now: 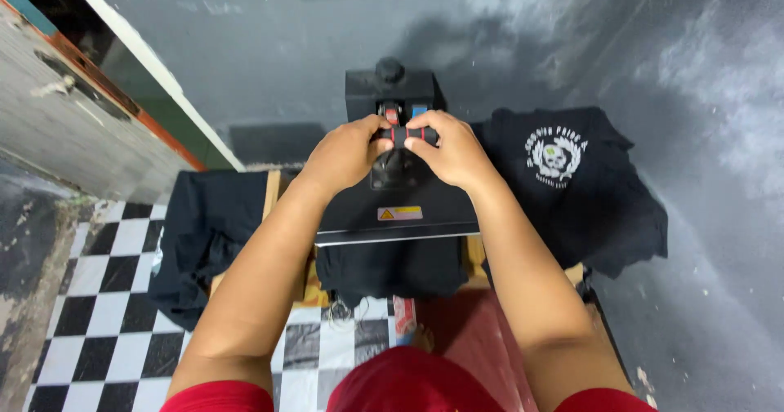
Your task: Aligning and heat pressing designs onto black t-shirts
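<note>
Both hands, left hand (347,152) and right hand (452,151), clamped on heat press handle (406,135), centred above closed black press (398,208) over dark shirt (390,269); advisable: even, level downward pressure.

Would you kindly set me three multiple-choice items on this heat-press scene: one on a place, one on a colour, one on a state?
1. Where does the printed black shirt lie?
A. right of the heat press
B. on the floor
C. under the platen

2. What colour is the checked floor?
A. red and white
B. black and white
C. blue and grey

3. What are the left hand and the right hand doing?
A. hanging free
B. folding a shirt
C. both gripping the press handle

Answers: 1 A, its white print shows beside the press; 2 B, the squares alternate; 3 C, fingers close on the bar.
</note>
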